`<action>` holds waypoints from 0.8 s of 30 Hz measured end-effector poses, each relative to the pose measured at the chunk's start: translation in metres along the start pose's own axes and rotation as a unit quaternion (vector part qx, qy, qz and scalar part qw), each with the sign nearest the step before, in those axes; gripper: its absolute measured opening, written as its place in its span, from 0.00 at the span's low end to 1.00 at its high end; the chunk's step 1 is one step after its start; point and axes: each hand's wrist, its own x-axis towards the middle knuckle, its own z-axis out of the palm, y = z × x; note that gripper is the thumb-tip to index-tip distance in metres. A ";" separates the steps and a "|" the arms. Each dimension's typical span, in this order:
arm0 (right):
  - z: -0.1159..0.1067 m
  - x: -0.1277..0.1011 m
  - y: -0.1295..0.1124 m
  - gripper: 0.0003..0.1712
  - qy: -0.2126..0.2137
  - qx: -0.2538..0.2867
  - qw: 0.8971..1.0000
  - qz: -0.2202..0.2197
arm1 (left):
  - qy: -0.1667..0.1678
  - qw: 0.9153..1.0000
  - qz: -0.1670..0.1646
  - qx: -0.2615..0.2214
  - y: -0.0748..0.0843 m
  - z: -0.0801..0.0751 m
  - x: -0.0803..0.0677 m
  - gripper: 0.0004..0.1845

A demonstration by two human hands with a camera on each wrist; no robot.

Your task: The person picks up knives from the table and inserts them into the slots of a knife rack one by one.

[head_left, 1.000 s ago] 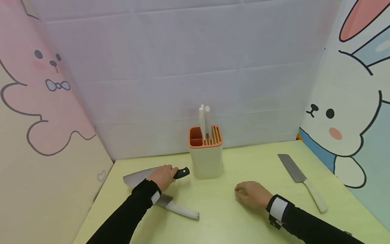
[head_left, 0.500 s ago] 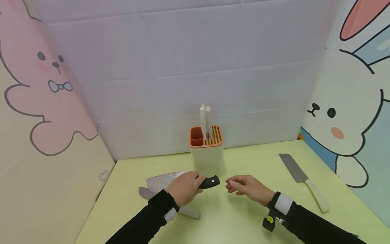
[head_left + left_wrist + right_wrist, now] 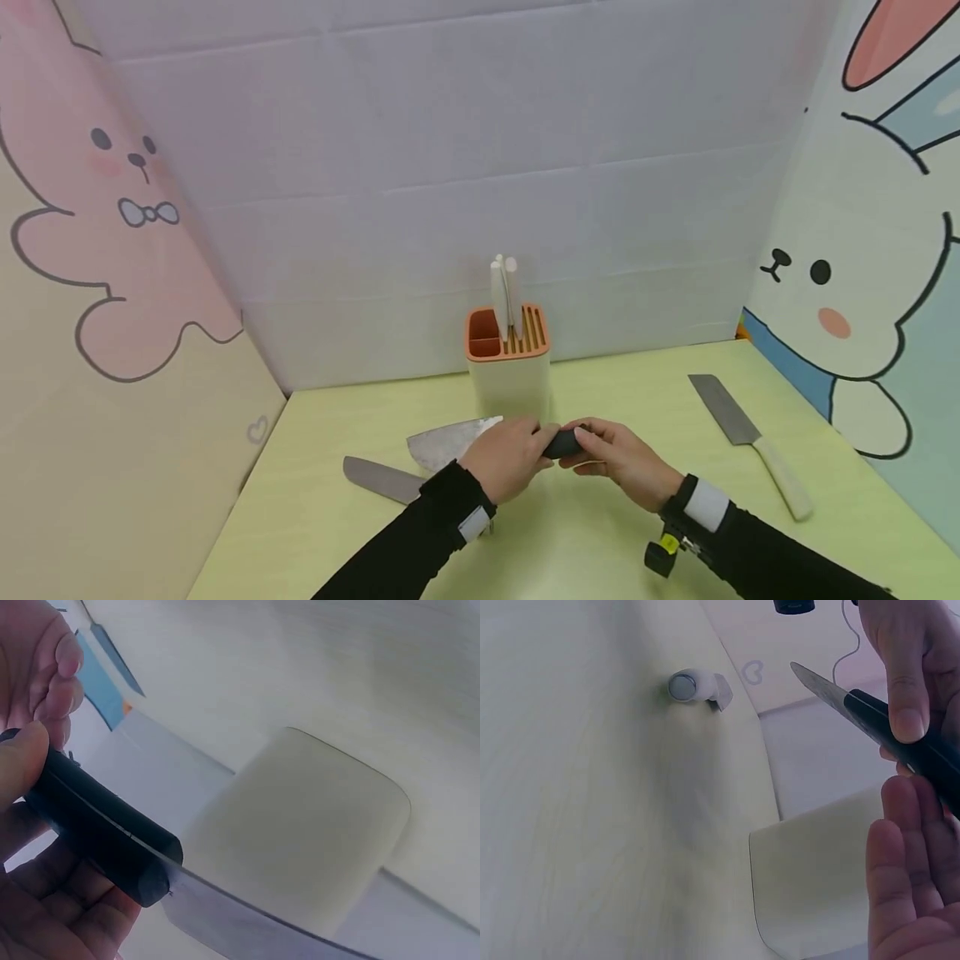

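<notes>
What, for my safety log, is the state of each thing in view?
Black-handled knife: raised, held by left grip
Right grip: at that knife's butt, clasp unclear
Left knife: lying flat, partly hidden
Right knife: lying flat, uncovered
Knife block: upright, partly filled
White handles: upright in its slots

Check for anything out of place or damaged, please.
A white-handled knife at right and a half-hidden knife at left lie loose on the table outside the knife block, which has free slots. The black-handled knife has a mottled blade, perhaps glare.
</notes>
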 end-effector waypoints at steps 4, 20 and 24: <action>0.001 -0.003 -0.001 0.30 0.039 0.007 0.999 0.001 | 0.009 1.000 0.001 0.009 0.002 0.005 0.005 0.25; -0.008 -0.012 -0.001 0.33 0.122 0.005 0.992 0.014 | 0.181 0.977 -0.079 -0.074 -0.030 0.012 -0.027 0.24; -0.020 -0.020 -0.005 0.32 0.134 0.009 0.991 0.006 | 0.257 0.945 -0.161 -0.125 -0.043 0.020 -0.042 0.33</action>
